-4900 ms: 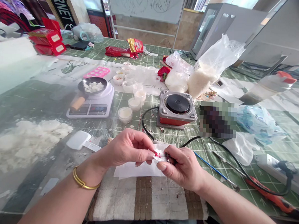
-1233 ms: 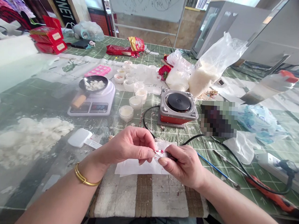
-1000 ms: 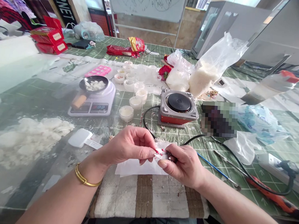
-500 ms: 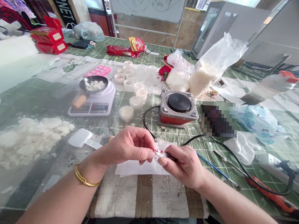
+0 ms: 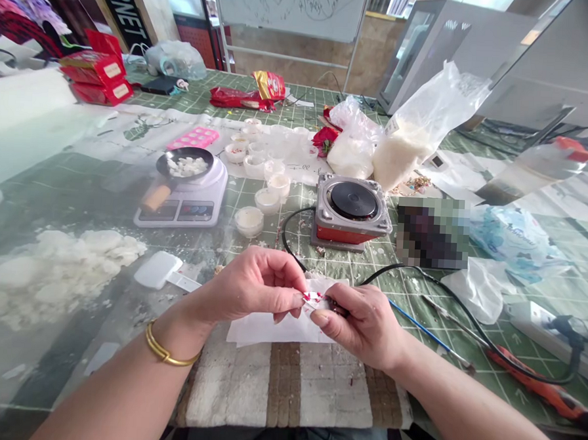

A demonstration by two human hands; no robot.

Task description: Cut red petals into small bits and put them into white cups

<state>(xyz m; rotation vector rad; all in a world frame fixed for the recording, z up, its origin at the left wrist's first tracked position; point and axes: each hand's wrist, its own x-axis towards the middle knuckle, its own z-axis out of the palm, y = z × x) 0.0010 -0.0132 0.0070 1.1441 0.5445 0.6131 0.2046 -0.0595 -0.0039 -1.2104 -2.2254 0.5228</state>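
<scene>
1. Red-and-white scrap (image 5: 313, 298), small and thin, sits pinched between both hands just above a white paper sheet (image 5: 268, 329), near the front edge of the worktop (image 5: 69, 188); what the scrap is made of cannot be told.
2. Left hand (image 5: 254, 285) is curled nearly closed, thumb and forefinger tips pressed on the scrap's left end; a gold bangle (image 5: 165, 351) circles its wrist.
3. Right hand (image 5: 364, 327) is likewise closed to a pinch on the scrap's right end, its other fingers folded under.
4. Under the paper lies a striped brown-and-white cloth (image 5: 295, 391), speckled with crumbs.
5. Behind the hands a black cable (image 5: 286, 236) loops across the green grid mat, passing just past the fingertips on its way to a small electric hotplate (image 5: 352, 212).
6. Left of the hotplate stand small white cups (image 5: 248, 221) and a kitchen scale (image 5: 184, 198) carrying a dark bowl of white chunks (image 5: 184, 165).
7. Farther left, a heap of white crumbly material (image 5: 59, 270) spreads over the worktop, with a white scraper (image 5: 158, 270) beside it.
8. To the right lie a blue thin rod (image 5: 414, 321), crumpled plastic (image 5: 470, 291) and an orange-handled tool (image 5: 541, 389), all well apart from the hands.
9. Bags of white granules (image 5: 406, 150) stand behind the hotplate.
</scene>
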